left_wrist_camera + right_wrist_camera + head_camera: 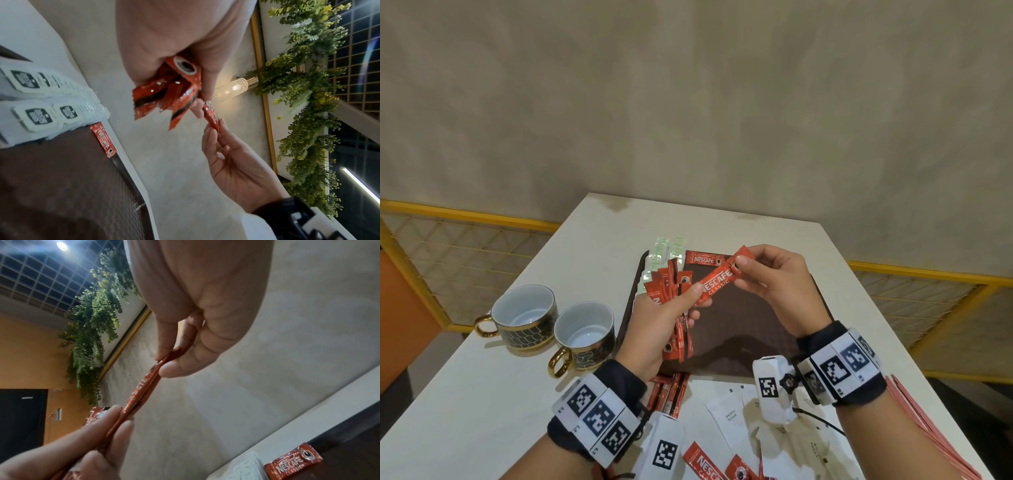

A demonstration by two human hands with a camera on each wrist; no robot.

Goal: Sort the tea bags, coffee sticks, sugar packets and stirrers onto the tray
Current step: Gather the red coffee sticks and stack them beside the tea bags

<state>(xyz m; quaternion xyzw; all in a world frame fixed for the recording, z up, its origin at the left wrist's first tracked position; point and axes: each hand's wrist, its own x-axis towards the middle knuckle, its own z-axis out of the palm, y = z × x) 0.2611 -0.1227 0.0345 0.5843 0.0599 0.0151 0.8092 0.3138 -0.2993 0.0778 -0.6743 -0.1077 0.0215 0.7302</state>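
Both hands are raised above the dark brown, rounded-corner plastic tray [739,342] that lies on the pale cream counter [517,394]. The left hand [661,329] is curled around a fanned bundle of red foil coffee sticks [671,284], its fingers wrapped about their lower halves, while its thumb and forefinger also nip the near end of one single red Nescafé coffee stick [717,279]. The right hand [774,277] pinches the far end of that same stick between thumb and fingertips, the remaining fingers loosely bent, so the stick spans between the two hands, slanting from 8 o'clock up towards 2 o'clock. The right wrist view shows the stick edge-on, gripped at both ends. On the tray, at its 11 o'clock corner, lie two rows of pale green and white tea bags [661,257], overlapping one another, and just beside them along the far edge, at 12 o'clock, rests one lone red coffee stick [703,257] lying flat. At 9 o'clock of the tray stand two white-lined ceramic cups with black and gold patterned sides [551,325], close together on the counter. Nearer the person, at 6 o'clock of the tray, more loose red coffee sticks [669,394] lie on the counter, with flat white paper sugar packets [729,418] spread to their right. At the counter's edge around 4 o'clock lies a sheaf of thin pink stirrers [928,431].
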